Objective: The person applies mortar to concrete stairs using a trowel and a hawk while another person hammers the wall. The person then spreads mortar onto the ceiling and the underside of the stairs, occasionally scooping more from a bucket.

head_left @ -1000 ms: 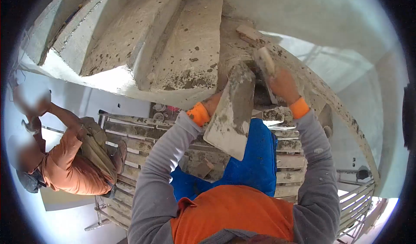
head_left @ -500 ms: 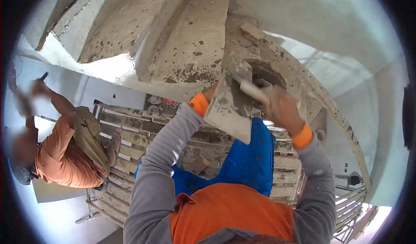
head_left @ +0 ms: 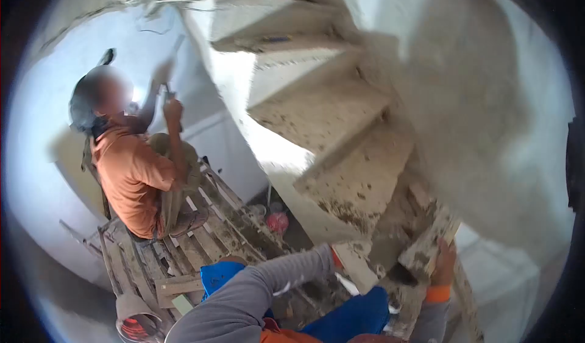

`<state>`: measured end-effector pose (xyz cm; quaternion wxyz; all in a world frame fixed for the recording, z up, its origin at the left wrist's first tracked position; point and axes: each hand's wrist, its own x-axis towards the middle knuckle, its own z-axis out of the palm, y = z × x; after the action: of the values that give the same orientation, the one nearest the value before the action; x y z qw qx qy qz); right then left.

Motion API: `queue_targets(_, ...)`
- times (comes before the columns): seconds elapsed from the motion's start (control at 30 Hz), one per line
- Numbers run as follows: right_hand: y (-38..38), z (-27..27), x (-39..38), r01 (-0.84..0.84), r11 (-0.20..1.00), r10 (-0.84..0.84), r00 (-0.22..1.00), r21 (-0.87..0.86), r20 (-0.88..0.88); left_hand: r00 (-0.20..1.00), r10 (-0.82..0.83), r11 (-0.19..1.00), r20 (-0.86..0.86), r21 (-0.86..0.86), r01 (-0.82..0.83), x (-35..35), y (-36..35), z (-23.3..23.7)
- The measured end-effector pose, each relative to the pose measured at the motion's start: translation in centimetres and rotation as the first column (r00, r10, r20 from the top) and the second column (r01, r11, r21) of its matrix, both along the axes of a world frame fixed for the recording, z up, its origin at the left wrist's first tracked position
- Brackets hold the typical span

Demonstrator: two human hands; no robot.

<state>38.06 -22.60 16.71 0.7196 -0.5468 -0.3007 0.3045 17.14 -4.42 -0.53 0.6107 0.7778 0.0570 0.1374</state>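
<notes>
My left hand is hidden beneath a pale mortar board (head_left: pixel 354 262), with the orange cuff at its near edge. Wet grey mortar (head_left: pixel 388 251) shows beside the board's right part. My right hand (head_left: pixel 443 264) grips the right side of a tilted, mortar-crusted container (head_left: pixel 428 238), whose dark hollow faces the board. Some of the fingers are out of sight behind it. No trowel can be made out in the right hand. Close behind both hands is the lowest visible concrete step (head_left: pixel 359 187), spotted with mortar.
Concrete stairs (head_left: pixel 323 108) climb away along a curved wall (head_left: pixel 475 99). A co-worker (head_left: pixel 137 172) sits at left on slatted wooden scaffolding (head_left: pixel 213 221), hands raised with a tool. A bucket (head_left: pixel 135 309) stands at lower left; a red object (head_left: pixel 277 222) lies below the stairs.
My view has swung left and up, so the stairs and co-worker sit more centrally. My right hand has left the trowel and mortar board and now holds the container's side.
</notes>
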Motion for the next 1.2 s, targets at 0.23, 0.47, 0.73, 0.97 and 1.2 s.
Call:
queue_targets(0.23,0.8,-6.7,-0.6,-0.018,0.935,0.039,0.998,-0.355,0.05,0.994,0.105,0.994,0.039,-0.005,-0.105,1.4,0.0,-2.1)
queue_targets(0.47,-2.9,-12.4,0.7,0.063,0.941,-0.083,0.996,-0.331,-0.046,0.988,0.136,0.991,0.08,-0.026,-0.134,2.8,0.0,-2.3)
queue_targets(0.73,-6.1,-9.8,-3.3,0.208,0.875,-0.196,0.978,-0.437,0.073,0.955,0.211,0.977,0.21,-0.012,-0.213,5.3,2.1,-1.0)
queue_targets(0.97,-4.5,-5.1,-0.7,0.528,0.849,-0.125,0.181,0.011,0.976,0.933,0.218,0.975,0.285,-0.016,-0.222,3.9,1.8,1.4)
queue_targets(1.2,-1.6,-5.3,-4.6,0.164,0.95,-0.272,0.026,0.264,0.962,0.957,0.164,0.986,0.241,-0.046,-0.158,2.6,-2.5,2.2)
